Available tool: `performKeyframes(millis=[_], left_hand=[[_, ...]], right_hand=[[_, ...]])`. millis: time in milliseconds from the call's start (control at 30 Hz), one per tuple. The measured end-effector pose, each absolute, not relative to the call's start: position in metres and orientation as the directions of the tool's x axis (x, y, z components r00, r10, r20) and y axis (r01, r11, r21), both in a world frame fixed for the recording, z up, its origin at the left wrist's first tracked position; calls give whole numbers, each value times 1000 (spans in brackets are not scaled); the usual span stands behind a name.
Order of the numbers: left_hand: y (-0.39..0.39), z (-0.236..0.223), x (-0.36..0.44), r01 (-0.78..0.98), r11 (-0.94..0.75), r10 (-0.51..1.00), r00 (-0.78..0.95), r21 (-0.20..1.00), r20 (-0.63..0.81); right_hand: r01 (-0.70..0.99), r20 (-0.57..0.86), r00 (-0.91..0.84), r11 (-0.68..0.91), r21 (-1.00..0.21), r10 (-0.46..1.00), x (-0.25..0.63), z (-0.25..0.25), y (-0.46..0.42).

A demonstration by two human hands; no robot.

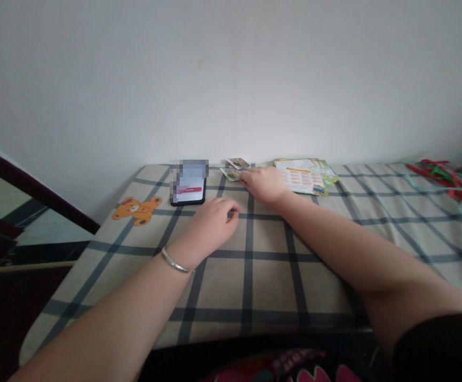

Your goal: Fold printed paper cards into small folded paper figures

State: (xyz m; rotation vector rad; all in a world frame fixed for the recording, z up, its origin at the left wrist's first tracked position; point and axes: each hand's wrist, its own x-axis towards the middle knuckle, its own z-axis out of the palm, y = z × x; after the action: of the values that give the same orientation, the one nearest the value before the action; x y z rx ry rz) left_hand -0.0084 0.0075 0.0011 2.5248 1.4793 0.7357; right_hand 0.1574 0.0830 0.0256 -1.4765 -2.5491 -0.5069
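Note:
My right hand (265,185) reaches to the back of the table, its fingertips closed on the edge of a small printed card (231,174). Just behind that one lies a second small card (239,162), close to the wall. In front of the phone, my left hand (215,225) rests low over the cloth with a silver bangle on its wrist. Its fingers are loosely bent, with a gap beside the thumb, and nothing shows in them. Partly behind my right hand is a fanned stack of larger printed sheets (300,178), white and green.
A phone (189,193) with a lit screen stands left of the cards. An orange bear cutout (137,211) lies near the left edge of the checked tablecloth (231,281). Red, green and teal ribbons (454,183) are heaped at far right. A white wall (231,79) borders the back.

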Motion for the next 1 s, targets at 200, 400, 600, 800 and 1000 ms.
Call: performKeyframes(millis=[200, 400, 600, 800, 1000], left_hand=[[9, 1, -9, 773, -569, 807, 459, 280, 372], [9, 0, -8, 776, -579, 800, 482, 251, 357], [11, -2, -11, 768, -591, 791, 493, 246, 363], [9, -1, -10, 761, -604, 782, 508, 238, 360], [7, 1, -10, 759, -608, 777, 508, 233, 372]], right_hand=[[871, 285, -488, 445, 206, 825, 140, 27, 111], [884, 271, -466, 431, 180, 842, 130, 26, 117], [890, 301, -455, 435, 135, 838, 132, 27, 107], [889, 297, -455, 447, 96, 840, 159, 25, 78], [908, 388, -411, 409, 90, 825, 211, 31, 53]])
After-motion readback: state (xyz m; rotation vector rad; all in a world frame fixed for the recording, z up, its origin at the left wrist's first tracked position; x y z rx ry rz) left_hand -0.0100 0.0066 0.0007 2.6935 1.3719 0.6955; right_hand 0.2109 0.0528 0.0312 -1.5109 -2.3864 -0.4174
